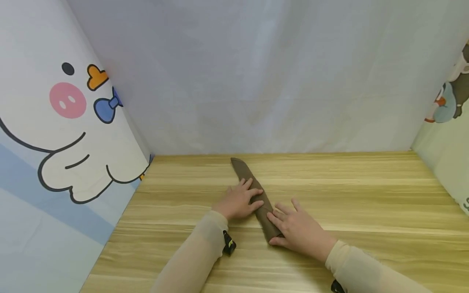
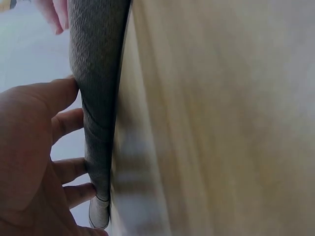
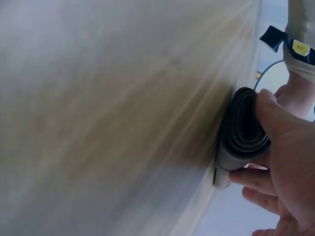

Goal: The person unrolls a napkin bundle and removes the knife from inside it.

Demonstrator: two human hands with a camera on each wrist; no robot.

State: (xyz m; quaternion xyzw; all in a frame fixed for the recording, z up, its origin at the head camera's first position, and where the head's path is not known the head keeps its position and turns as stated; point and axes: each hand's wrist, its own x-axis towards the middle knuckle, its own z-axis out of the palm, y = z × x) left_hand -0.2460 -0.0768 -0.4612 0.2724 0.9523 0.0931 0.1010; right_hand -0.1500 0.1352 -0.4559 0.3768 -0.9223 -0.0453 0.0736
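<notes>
A long, narrow brown cloth roll (image 1: 256, 195) lay on the wooden worktop (image 1: 366, 195) just below the centre of the head view, its long axis running diagonally from an upper-left tip near the back curtain down to a lower-right end close to the person. Both hands sat on it, one on each side of that axis.

The left hand (image 1: 239, 201) lay to the left of the roll at about its middle, its fingers (image 2: 69, 123) straight and slightly spread, their tips pressing against the fabric's side rather than curling round it. The right hand (image 1: 298, 230) covered the lower-right end, which was the end nearer to it. In the right wrist view its thumb (image 3: 275, 118) lay over the top of the roll's coiled end (image 3: 243, 132), while the fingers below seemed to reach under it, so it looked like a light hold on that end, though the head view showed those fingers mostly flat.

The upper-left tip of the roll stayed free of both hands, and the left hand was the nearer one to it.
</notes>
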